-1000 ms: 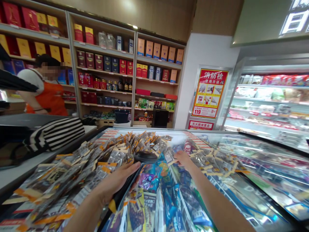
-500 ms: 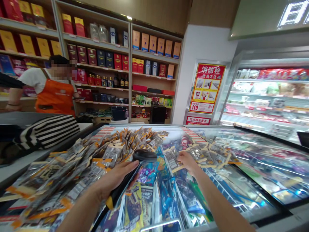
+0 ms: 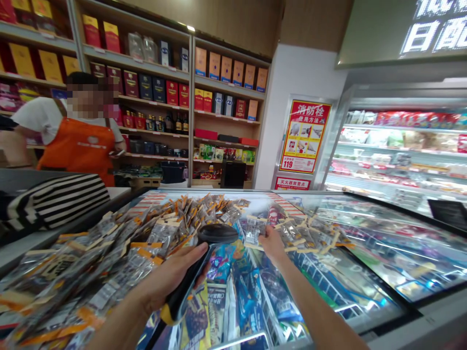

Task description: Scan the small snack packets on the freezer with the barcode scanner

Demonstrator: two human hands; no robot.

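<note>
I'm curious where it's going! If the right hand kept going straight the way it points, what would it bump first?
Probably the heap of small packets on the freezer lid, just beyond the packet the right hand holds; depth is unclear.

free: bare glass lid (image 3: pixel 368 272) right | blocked: packet heap (image 3: pixel 109 257) left; smaller pile (image 3: pixel 310 232) ahead
</note>
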